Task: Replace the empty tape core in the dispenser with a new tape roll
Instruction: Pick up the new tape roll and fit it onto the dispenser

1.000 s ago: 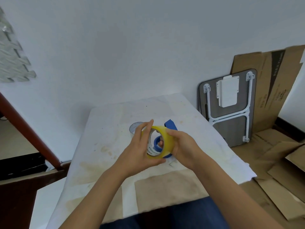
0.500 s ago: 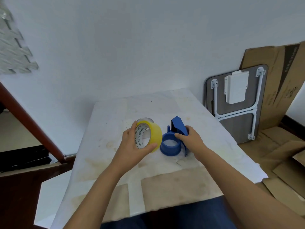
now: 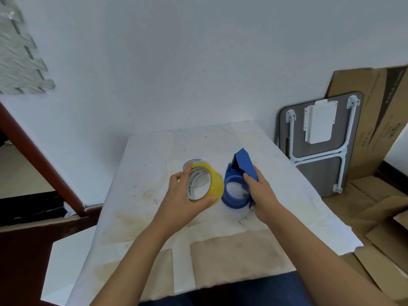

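Glossy yellow tape roll (image 3: 204, 184) now apart from blue plastic dispenser (image 3: 239, 182), left hand (image 3: 184, 202) fingers wrapping roll, right hand (image 3: 260, 195) clasping dispenser

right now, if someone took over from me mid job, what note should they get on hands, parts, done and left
Left hand: holds the yellow tape roll with white printed core above the stained white table cover.
Right hand: grips the blue plastic tape dispenser standing on the cover.
Done: the dispenser's ring looks empty; a clear ring lies behind the roll, possibly the old core.
Left: seat the roll on the ring, thread the tape.

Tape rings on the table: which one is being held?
The yellow tape roll, gripped by the left hand. The clear empty core lies untouched behind it.
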Available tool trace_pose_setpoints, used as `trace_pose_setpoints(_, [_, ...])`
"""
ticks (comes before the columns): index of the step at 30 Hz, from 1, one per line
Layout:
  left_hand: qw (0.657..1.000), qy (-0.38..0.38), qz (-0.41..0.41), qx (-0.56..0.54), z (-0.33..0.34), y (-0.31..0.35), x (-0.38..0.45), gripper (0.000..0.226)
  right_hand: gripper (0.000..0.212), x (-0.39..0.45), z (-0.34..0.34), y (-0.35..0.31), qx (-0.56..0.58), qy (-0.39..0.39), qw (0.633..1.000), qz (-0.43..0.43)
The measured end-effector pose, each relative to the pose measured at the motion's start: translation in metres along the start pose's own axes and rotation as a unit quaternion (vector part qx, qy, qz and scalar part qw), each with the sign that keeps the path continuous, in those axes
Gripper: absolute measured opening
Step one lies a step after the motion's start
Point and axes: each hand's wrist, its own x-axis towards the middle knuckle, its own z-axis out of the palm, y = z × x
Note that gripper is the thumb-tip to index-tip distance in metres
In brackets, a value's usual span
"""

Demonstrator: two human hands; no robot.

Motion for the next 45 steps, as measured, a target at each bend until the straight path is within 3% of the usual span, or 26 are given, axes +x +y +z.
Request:
trace_pose_setpoints(9, [0.992,0.021,0.098,0.07,0.016,0.016,-0.004,0.106,0.06,-0.011,0.001,-0.006,0.103,-0.005,0.99,0.096])
trace_pose_setpoints(13, [0.989,0.026,0.121,0.085,0.021,0.018,-0.007,0.105,0.045,-0.016,0.0,-0.009,0.078,-0.013,0.994,0.082])
trace_pose_setpoints(19, [0.988,0.008,0.129,0.088,0.025,0.019,-0.009,0.104,0.042,-0.023,-0.002,-0.013,0.069,-0.018,0.995,0.074])
trace_pose_setpoints(34, [0.976,0.046,0.159,0.143,0.018,0.016,-0.001,0.109,0.065,-0.025,0.001,-0.012,0.073,0.009,0.994,0.08])
trace_pose_setpoints(39, [0.988,0.006,0.147,0.055,0.024,0.014,-0.002,0.109,0.067,-0.024,0.003,-0.012,0.101,0.013,0.991,0.082])
trace_pose_setpoints(45, [0.977,-0.029,0.182,0.106,0.022,0.011,-0.002,0.112,0.06,-0.026,0.0,-0.014,0.064,0.005,0.996,0.066])
